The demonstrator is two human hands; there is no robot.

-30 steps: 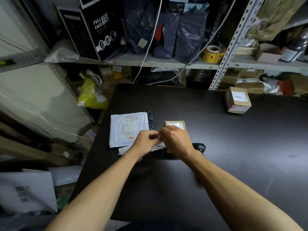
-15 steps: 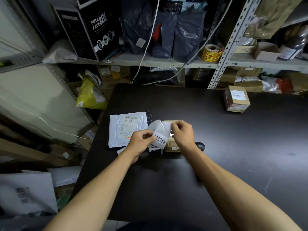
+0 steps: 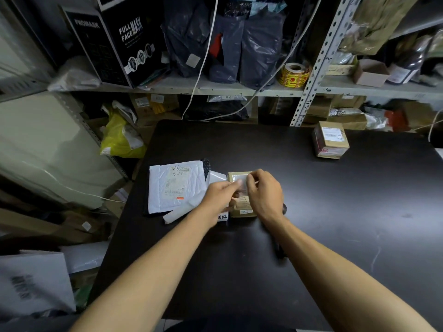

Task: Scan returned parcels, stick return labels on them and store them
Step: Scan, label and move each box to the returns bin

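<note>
1. At the far left of the table (image 3: 359,236) the white padded mailer (image 3: 176,185) lies flat, label side up, exactly where it lay a second ago. You have not touched it, so I judge it to be waiting its turn or already dealt with.

2. Just right of the mailer, the white backing strip (image 3: 182,212) now lies loose on the table beside your left wrist, with a printed piece (image 3: 222,216) showing below your hand. Half a second ago you held that paper up and curled between both hands; it has since dropped, which suggests the sticker is peeled free.

3. Your left hand (image 3: 219,196) has moved onto the small brown parcel (image 3: 242,207), fingers curled and pinching the near edge of the return label (image 3: 239,181).

4. Your right hand (image 3: 265,194) pinches the other edge of that label and has come down with it over the parcel's top. Motion blur hides whether the label is touching the cardboard yet.

5. So the step has turned from peeling to sticking. Smooth the label flat before storing the parcel.

6. Far right, a second brown box (image 3: 330,140) sits well apart, unmoved.
</note>
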